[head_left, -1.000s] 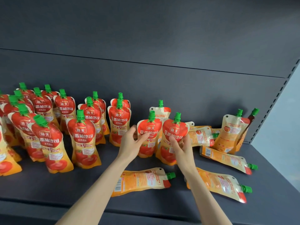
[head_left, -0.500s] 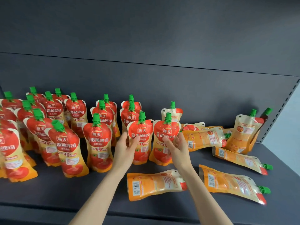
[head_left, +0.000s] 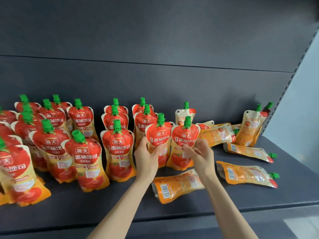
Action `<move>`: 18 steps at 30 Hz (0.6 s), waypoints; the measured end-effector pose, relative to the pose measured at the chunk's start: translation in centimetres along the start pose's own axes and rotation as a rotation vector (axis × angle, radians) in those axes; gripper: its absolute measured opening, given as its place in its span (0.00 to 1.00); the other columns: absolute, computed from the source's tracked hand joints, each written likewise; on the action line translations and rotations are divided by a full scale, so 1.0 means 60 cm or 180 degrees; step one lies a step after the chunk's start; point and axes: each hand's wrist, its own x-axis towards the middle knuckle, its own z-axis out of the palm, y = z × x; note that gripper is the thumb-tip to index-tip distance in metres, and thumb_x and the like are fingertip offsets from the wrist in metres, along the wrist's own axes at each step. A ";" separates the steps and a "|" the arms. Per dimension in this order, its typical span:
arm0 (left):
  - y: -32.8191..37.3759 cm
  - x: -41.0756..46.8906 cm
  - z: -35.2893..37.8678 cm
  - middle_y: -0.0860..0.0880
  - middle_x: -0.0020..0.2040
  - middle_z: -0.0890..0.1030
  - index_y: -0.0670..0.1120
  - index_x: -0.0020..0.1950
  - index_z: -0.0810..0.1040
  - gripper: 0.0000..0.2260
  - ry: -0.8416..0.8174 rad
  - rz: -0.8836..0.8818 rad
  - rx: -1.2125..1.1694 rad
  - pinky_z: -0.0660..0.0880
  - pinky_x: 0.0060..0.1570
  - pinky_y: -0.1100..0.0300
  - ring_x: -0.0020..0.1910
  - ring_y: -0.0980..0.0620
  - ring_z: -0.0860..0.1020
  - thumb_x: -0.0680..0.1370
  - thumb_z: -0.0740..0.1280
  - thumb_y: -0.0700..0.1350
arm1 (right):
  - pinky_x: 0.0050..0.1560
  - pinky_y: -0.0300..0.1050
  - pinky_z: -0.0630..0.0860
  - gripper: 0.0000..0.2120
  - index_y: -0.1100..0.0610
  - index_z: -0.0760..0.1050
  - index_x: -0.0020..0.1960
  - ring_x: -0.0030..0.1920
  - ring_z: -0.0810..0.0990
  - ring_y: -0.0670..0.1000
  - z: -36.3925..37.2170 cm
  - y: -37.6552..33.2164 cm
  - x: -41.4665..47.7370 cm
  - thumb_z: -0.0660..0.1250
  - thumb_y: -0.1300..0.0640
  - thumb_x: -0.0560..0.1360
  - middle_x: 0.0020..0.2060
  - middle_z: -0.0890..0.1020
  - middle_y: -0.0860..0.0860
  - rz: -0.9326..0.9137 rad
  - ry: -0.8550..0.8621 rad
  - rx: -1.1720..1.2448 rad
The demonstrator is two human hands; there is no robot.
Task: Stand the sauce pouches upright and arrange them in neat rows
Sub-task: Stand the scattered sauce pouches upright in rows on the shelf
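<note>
Grips clamped: left hand (head_left: 146, 157) on nine-o'clock pouch (head_left: 159, 135), right hand (head_left: 201, 152) on three-o'clock pouch (head_left: 185, 137). Soft, sloshy, likely slippery; hold mid-body.

You get soft, even light, bright enough to read the print on the centre pouches (head_left: 158, 140), with only faint shadows on the dark shelf (head_left: 120, 204) and a mild sheen on the glossy foil; the pale wall (head_left: 303, 104) at far right is the brightest patch. The left-edge pouches (head_left: 17, 169) look smeared and stretched, and the wide lens bows the shelf's front lip and tilts the slotted upright (head_left: 282, 99) at the right
</note>
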 end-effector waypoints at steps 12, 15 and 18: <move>0.051 -0.033 -0.096 0.56 0.47 0.80 0.50 0.51 0.70 0.15 -0.0148 0.0409 -0.0097 0.77 0.44 0.70 0.48 0.62 0.79 0.71 0.73 0.42 | 0.43 0.39 0.79 0.08 0.59 0.76 0.52 0.48 0.84 0.50 0.006 -0.051 -0.050 0.68 0.62 0.73 0.46 0.85 0.51 -0.0097 -0.0362 0.0475; 0.048 -0.049 -0.114 0.60 0.47 0.79 0.56 0.49 0.70 0.16 -0.0167 0.0375 -0.0171 0.76 0.44 0.71 0.48 0.66 0.79 0.71 0.73 0.42 | 0.42 0.39 0.79 0.08 0.59 0.76 0.53 0.48 0.84 0.50 0.006 -0.054 -0.052 0.68 0.62 0.73 0.46 0.85 0.52 -0.0091 -0.0349 0.0492; 0.039 -0.062 -0.141 0.59 0.48 0.80 0.53 0.52 0.71 0.16 -0.0135 0.0320 -0.0132 0.77 0.44 0.68 0.49 0.65 0.78 0.71 0.73 0.43 | 0.41 0.40 0.79 0.07 0.60 0.75 0.51 0.46 0.84 0.50 0.022 -0.055 -0.053 0.68 0.63 0.74 0.44 0.84 0.52 -0.0110 -0.0431 0.0508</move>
